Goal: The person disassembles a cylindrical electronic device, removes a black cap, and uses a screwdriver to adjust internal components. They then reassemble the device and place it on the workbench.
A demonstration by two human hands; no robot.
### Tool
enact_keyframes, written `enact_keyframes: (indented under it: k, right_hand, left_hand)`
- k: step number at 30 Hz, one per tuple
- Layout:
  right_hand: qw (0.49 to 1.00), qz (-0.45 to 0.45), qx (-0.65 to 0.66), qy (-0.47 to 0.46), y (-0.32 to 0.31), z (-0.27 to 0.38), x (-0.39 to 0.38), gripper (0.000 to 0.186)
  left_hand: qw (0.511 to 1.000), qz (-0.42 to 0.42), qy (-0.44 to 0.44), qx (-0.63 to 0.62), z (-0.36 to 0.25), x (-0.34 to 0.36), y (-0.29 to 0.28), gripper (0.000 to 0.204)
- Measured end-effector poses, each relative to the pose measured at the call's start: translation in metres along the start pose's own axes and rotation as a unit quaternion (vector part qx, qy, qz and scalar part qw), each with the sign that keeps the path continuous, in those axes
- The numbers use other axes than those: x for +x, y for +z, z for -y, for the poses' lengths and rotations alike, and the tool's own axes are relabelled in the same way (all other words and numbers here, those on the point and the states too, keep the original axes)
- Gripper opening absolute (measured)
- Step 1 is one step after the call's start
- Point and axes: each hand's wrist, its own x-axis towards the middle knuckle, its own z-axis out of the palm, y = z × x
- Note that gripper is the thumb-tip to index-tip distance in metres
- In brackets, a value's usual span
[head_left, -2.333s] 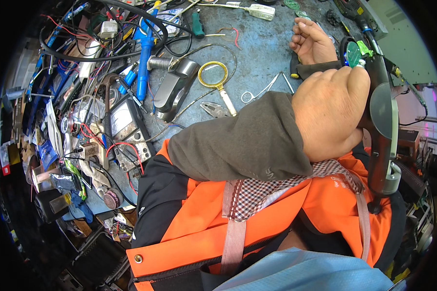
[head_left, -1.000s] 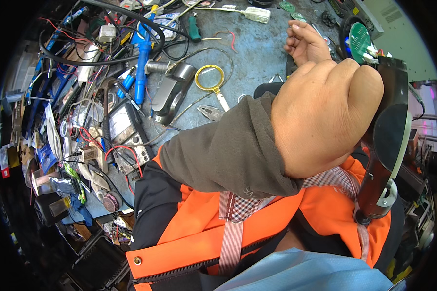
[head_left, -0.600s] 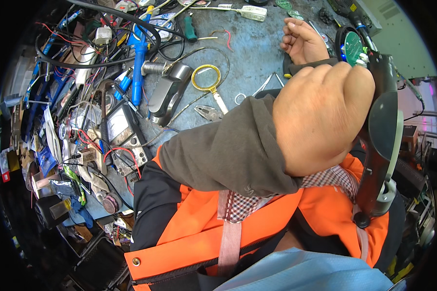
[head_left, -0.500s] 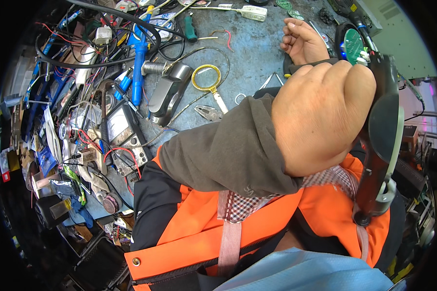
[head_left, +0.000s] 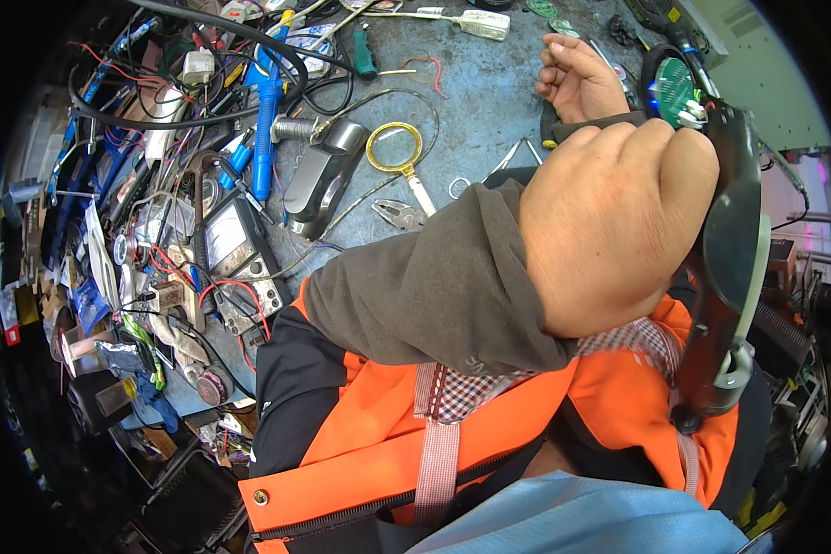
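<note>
My left hand (head_left: 619,217) reaches across my front with its back upward and knuckles bent. Its fingers are closed and mostly hidden underneath, against a dark, glossy curved housing (head_left: 722,249). That housing stands over my right thigh with a pale rim along its outer side. Just beyond its top is a round green circuit board (head_left: 671,88) in a black ring, with white connectors and wires beside it. My right hand (head_left: 582,81) rests farther off on the bench, palm turned up, fingers loosely curled and nothing visible in them. My left hand hides most of the right forearm.
On the blue bench lie a gold-rimmed magnifier (head_left: 394,148), pliers (head_left: 399,214), a grey metal casing (head_left: 326,177) and tweezers (head_left: 515,155). A green-handled tool (head_left: 363,55) lies farther back. Tangled cables, a blue tool (head_left: 263,138) and a meter (head_left: 235,240) crowd the left side.
The left hand and the dark housing have shifted very slightly to the right. The right hand stays in the same place and pose.
</note>
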Motion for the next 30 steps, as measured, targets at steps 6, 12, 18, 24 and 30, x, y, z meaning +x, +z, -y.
enact_keyframes:
  k: [6,12,18,24,30]
  right_hand:
    - [1.0,0.006,0.009,-0.011,-0.004,0.001,-0.003,0.025]
    - [1.0,0.013,0.002,-0.003,-0.001,0.0,0.0,0.025]
    - [1.0,0.004,0.005,-0.003,0.001,0.001,-0.003,0.024]
    - [1.0,-0.006,0.006,0.013,-0.008,0.001,0.001,0.021]
    - [0.999,-0.035,0.013,0.003,0.011,-0.012,0.009,0.021]
  left_hand:
    - [1.0,0.005,0.002,-0.001,0.001,0.001,0.001,0.024]
    - [1.0,0.013,-0.008,-0.004,-0.001,-0.001,-0.003,0.026]
    - [1.0,0.026,-0.012,-0.004,-0.003,-0.002,-0.003,0.03]
    - [0.998,0.059,-0.025,-0.028,-0.004,0.002,-0.008,0.041]
    - [0.995,0.08,-0.04,-0.038,-0.002,0.001,-0.017,0.049]
